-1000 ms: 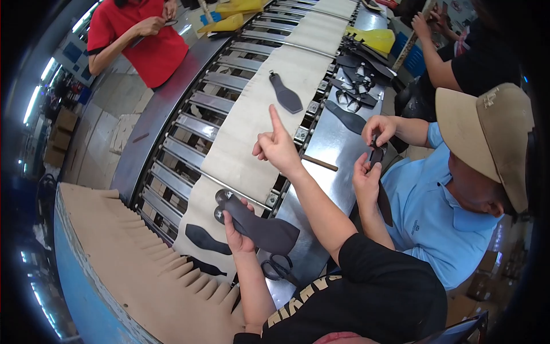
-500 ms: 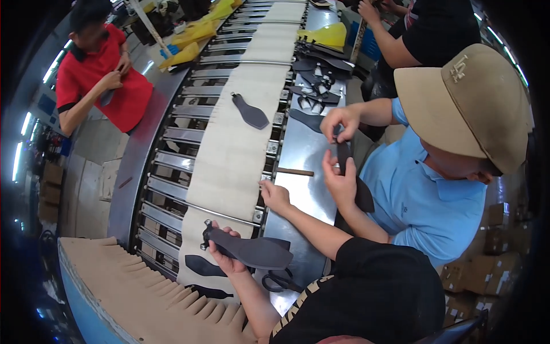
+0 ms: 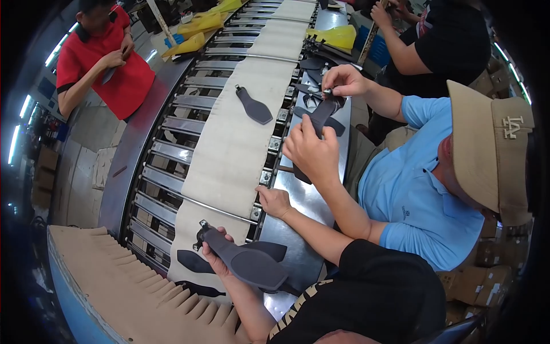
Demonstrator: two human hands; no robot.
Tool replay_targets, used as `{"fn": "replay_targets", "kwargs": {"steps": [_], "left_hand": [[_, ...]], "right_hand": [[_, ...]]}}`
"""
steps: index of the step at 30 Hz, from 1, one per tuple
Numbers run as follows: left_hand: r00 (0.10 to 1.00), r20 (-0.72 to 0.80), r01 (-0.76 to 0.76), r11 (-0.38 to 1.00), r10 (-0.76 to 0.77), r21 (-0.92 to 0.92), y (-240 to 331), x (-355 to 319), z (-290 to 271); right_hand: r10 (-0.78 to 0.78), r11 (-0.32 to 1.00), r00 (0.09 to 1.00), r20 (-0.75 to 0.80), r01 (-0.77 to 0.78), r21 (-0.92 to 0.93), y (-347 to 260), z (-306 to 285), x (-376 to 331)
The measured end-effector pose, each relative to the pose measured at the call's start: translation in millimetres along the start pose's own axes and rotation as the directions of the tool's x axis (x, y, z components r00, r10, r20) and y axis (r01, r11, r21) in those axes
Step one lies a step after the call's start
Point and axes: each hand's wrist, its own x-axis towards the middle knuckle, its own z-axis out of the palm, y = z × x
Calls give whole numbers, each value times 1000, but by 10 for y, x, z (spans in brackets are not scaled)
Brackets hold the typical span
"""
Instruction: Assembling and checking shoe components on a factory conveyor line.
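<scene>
Holding a dark sole-shaped piece [image 3: 243, 261] low over the near end of the cloth belt [image 3: 240, 132], the left hand [image 3: 213, 255] grips it only at its narrow end, fingers curled around that part near a small metal clip. Because the broad end juts out unsupported towards the right, the piece could sag, twist or slip from that thin grip and drop onto the similar dark cut-outs [image 3: 195, 262] lying just beneath. The right hand [image 3: 274, 202] rests loosely closed on the edge of the steel worktop [image 3: 303, 258], holding nothing, so it gives no support. Another person's hands work on a similar piece close by, and a bump looks possible. The held piece is flat, matte and dark grey, rounded at the wide end and tapering to a slim neck.
</scene>
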Motion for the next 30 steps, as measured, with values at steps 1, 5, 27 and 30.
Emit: {"fn": "replay_targets", "kwargs": {"steps": [1,5,27,30], "left_hand": [[1000,-3,4,1000,-4,-19,11,-1,-3],[999,34,-37,998,36,41,82,-27,21],[996,80,-33,999,32,11,197,-59,-88],[997,64,-35,999,35,8,191,-81,-102]], "right_hand": [[-2,1000,1000,-6,2,-8,8,4,-6],[7,1000,1000,24,-8,15,-18,-5,-18],[-19,1000,999,35,19,8,-5,53,-24],[-16,1000,998,59,15,8,-36,41,-39]]}}
